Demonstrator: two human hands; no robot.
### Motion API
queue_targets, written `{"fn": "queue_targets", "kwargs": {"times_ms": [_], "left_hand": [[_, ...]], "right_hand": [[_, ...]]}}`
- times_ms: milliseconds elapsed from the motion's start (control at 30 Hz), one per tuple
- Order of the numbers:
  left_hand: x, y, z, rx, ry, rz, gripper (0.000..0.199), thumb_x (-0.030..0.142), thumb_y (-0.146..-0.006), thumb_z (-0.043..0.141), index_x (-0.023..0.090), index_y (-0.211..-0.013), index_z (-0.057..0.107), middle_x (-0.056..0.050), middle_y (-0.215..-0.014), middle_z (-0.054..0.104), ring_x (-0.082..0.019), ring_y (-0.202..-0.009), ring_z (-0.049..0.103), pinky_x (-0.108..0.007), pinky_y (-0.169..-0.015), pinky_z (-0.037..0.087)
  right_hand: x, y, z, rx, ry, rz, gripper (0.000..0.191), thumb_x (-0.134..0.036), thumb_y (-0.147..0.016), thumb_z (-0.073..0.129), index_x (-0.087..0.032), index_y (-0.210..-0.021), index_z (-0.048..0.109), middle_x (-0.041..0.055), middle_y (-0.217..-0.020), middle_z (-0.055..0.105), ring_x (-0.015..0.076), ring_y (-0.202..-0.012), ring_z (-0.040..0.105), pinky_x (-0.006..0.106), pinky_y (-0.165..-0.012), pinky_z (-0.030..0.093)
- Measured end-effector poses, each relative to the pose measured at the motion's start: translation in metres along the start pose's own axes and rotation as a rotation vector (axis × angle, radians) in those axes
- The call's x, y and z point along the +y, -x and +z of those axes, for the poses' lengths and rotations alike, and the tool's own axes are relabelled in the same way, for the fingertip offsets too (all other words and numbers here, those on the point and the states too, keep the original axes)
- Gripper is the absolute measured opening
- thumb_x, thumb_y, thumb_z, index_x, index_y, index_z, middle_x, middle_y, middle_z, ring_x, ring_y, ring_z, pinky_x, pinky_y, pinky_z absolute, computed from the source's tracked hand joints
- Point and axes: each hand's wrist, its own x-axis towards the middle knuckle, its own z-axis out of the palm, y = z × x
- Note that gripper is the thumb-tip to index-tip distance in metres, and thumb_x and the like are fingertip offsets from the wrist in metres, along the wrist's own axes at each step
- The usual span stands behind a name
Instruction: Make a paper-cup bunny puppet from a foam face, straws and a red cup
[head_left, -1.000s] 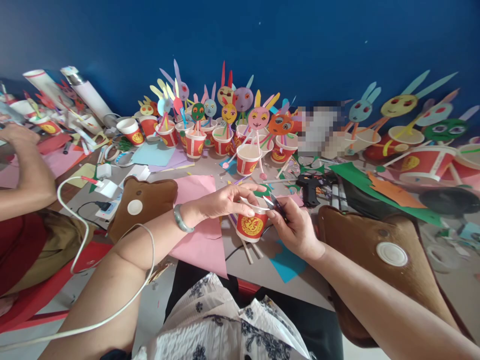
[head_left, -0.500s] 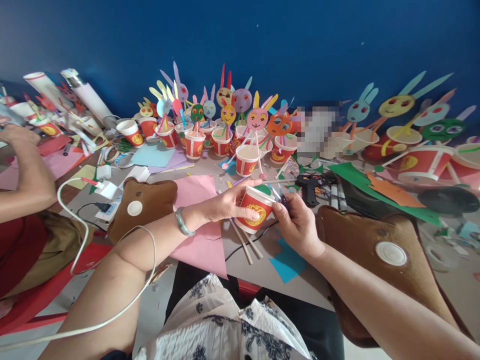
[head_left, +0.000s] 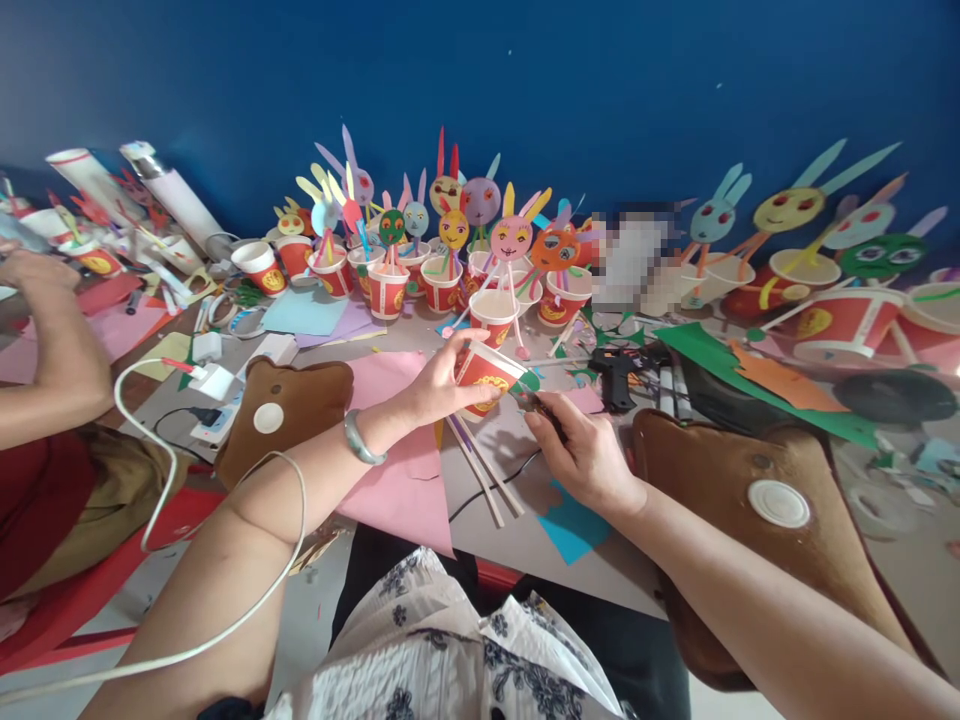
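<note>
My left hand (head_left: 435, 390) is wrapped round a red and white paper cup (head_left: 478, 378) with a yellow emblem, its mouth tilted up and to the right. In my right hand (head_left: 589, 450) is a small pair of scissors (head_left: 531, 399), mostly hidden by the fingers. Its tip lies near the cup's rim, against a green paper piece (head_left: 529, 381); whether it is cutting I cannot tell. Two pale paper strips (head_left: 484, 480) lie on the table below the cup. Behind it stands another red cup (head_left: 493, 310) beneath a pink rabbit face.
Several cups with paper rabbit heads line the blue wall (head_left: 480, 80). A black glue gun (head_left: 616, 375) lies right of my hands. Brown plush cushions (head_left: 705, 500) flank my arms. Pink paper (head_left: 397, 450) lies at left, and a white cable (head_left: 300, 500) crosses my left arm. A co-worker's arm (head_left: 67, 340) is at far left.
The cup has moved up and slightly left, its mouth tipping further right. My right hand has shifted slightly left and down, and the scissor blades now show less.
</note>
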Motion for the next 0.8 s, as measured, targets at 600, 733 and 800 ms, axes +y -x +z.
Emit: {"fn": "queue_targets", "kwargs": {"times_ms": [600,733,800], "left_hand": [[0.0034,0.0036,0.002,-0.023,-0.256,0.226,0.072,0.02,-0.073,0.075,0.021,-0.135,0.04,-0.012,-0.125,0.061,-0.026,-0.112,0.063,-0.04,-0.095,0.054],[0.0055,0.0035,-0.0009,-0.015,-0.349,0.274,0.072,0.02,-0.073,0.075,0.02,-0.137,0.041,-0.013,-0.129,0.059,-0.027,-0.117,0.061,-0.041,-0.1,0.051],[0.0057,0.0027,-0.0034,-0.035,-0.353,0.266,0.072,0.021,-0.074,0.074,0.021,-0.138,0.041,-0.012,-0.132,0.058,-0.027,-0.119,0.06,-0.041,-0.101,0.051]], "right_hand": [[-0.0026,-0.002,-0.0006,-0.131,-0.065,0.157,0.036,-0.047,-0.099,0.038,-0.018,-0.104,0.06,0.0038,-0.069,0.064,0.0189,-0.061,0.061,0.028,-0.059,0.041],[-0.0034,-0.002,-0.0005,-0.155,-0.096,0.183,0.037,-0.048,-0.1,0.038,-0.018,-0.103,0.06,0.0044,-0.072,0.065,0.0189,-0.063,0.061,0.028,-0.059,0.041],[-0.0037,-0.0025,-0.0011,-0.171,-0.107,0.191,0.037,-0.048,-0.099,0.038,-0.019,-0.102,0.06,0.004,-0.072,0.065,0.0186,-0.063,0.06,0.028,-0.059,0.04]]}}
